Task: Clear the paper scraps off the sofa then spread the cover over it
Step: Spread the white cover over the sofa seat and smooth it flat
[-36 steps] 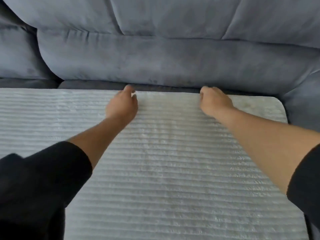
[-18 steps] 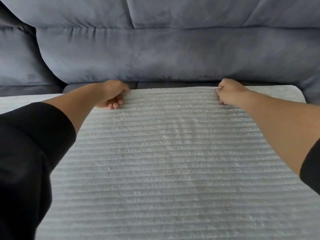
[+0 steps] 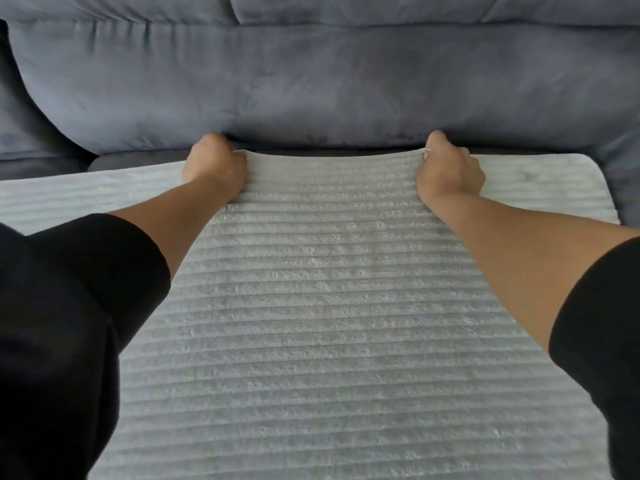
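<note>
A pale grey ribbed plush cover [image 3: 332, 306] lies flat over the seat of a blue-grey sofa [image 3: 311, 84]. My left hand [image 3: 214, 164] grips the cover's far edge, close to the sofa's back cushion. My right hand [image 3: 450, 168] grips the same edge further right. Between the two hands the edge is lifted a little and pulled taut. The cover's rounded far right corner lies flat near the sofa's right arm. No paper scraps are in view.
The sofa's back cushions [image 3: 346, 15] fill the top of the view. A dark strip of bare seat [image 3: 131, 161] shows between the cover's far edge and the back cushion. My black sleeves hide the lower corners.
Both hands have curled onto the cover's far edge and raised it slightly. The edge has moved closer to the back cushion, and the view has shifted forward.
</note>
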Tool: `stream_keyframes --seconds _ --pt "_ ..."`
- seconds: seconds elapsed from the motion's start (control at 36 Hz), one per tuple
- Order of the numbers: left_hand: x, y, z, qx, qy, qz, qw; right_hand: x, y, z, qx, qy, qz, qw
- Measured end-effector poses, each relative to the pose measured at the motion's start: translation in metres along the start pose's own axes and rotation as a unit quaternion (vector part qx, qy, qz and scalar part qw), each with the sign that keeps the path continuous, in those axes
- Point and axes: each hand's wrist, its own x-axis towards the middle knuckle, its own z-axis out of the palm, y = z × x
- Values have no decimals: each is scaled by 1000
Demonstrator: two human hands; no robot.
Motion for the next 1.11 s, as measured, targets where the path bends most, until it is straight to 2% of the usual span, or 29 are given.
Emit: stream_keyframes --seconds 0.22,0.36,0.42,0.47,0.5,0.56,0.58,0.64,0.72,0.86,1.0,1.06,1.11 --pt "1 7 5 37 -1 -41 998 2 -14 5 -39 -17 39 998" --pt "-9 -2 -10 2 -23 -17 1000 -9 -28 -14 -32 -52 82 995" --pt "-27 -15 -16 -41 -43 28 998 -29 -38 -20 -25 -56 87 994" --pt "-49 -35 -24 -38 -54 97 993 -57 -48 -22 -52 -47 54 996" --pt "-61 -48 -33 -1 -48 126 991 -76 -57 -24 -56 -31 17 998" --pt "-83 -75 -47 74 -31 155 985 -112 -74 -25 -44 -37 -48 997" --pt "-94 -86 -51 97 -22 150 984 -126 -79 -24 -39 -67 -73 994" --pt "-114 -121 -74 124 -8 110 986 -157 -102 -15 -53 -159 -129 977" --pt "-137 -174 -101 161 -24 45 986 -179 -119 0 -116 -280 -161 939" --pt "-178 -274 -142 176 -73 -59 980 -172 -134 -6 -171 -321 -130 922" --pt "-233 -355 -174 182 -60 -137 972 -180 -148 -12 -193 -302 -107 927" --pt "-261 -377 -182 168 -56 -175 968 -198 -156 -15 -198 -261 -94 940" --pt "-286 -395 -188 139 -62 -214 965 -222 -157 -18 -211 -187 -121 952"
